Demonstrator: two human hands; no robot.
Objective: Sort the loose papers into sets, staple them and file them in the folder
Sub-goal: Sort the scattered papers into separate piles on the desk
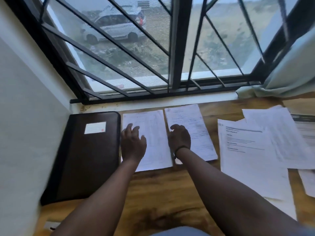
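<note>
Both bare forearms are reaching forward from the bottom of the view, roughly parallel, converging slightly toward the hands. The left hand (pixel 133 143) is lying palm down with its fingers spread and only loosely bent, the thumb angling out to the right. The right hand (pixel 179 138) is turning inward, its fingers curling over toward the left so that the knuckles are facing up; whether they are pinching anything cannot be told. A thin dark band is circling the right wrist.
</note>
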